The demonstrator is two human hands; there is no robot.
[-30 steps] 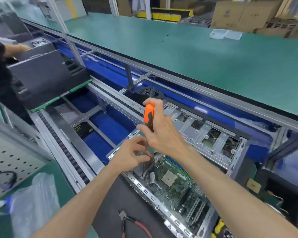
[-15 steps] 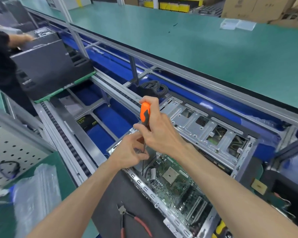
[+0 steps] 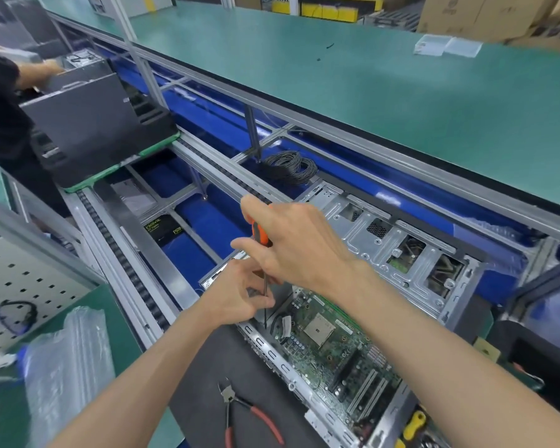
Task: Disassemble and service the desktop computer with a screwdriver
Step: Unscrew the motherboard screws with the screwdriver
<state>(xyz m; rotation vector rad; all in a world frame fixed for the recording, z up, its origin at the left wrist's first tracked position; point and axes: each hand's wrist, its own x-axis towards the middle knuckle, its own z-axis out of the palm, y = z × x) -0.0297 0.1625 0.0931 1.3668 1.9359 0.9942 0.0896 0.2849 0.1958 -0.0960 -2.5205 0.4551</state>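
An open desktop computer case (image 3: 398, 240) lies on its side on a dark mat, with its green motherboard (image 3: 333, 347) exposed. My right hand (image 3: 298, 247) grips the orange-and-black handle of a screwdriver (image 3: 260, 234) held upright over the case's near left corner. The thin shaft runs down and its tip meets the board's left edge. My left hand (image 3: 240, 295) pinches the shaft low down, just above the tip. The screw under the tip is hidden.
Red-handled pliers (image 3: 240, 412) lie on the dark mat (image 3: 201, 383) in front of the case. A coil of black cable (image 3: 288, 166) sits behind it. Another person works on a black case (image 3: 88, 124) at far left. Plastic bags (image 3: 62, 360) lie at lower left; a yellow-handled tool (image 3: 413, 425) lies at lower right.
The view has shifted slightly. My right hand has lowered on the handle and covers more of it; both hands stay at the same corner of the case.
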